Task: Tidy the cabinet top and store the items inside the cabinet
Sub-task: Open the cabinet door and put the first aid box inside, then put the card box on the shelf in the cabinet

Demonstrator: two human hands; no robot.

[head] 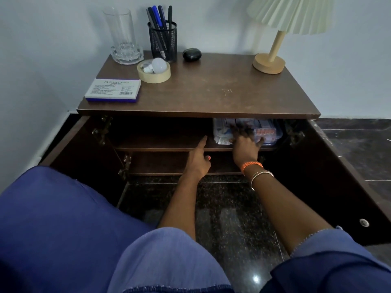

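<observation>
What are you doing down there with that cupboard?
A person is crouched at a small cabinet with both doors open. Their right hand is spread on a clear plastic box on the upper shelf inside, apparently pushing it in. The left hand points a finger at the shelf's edge and holds nothing. On top wait a glass mug, a pen holder, a tape roll with a bulb in it, a stamp pad box, a black case and a lamp.

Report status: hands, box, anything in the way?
Right hand open, pressing clear box onto upper shelf. Left hand pointing, empty. Nothing in the way.
</observation>
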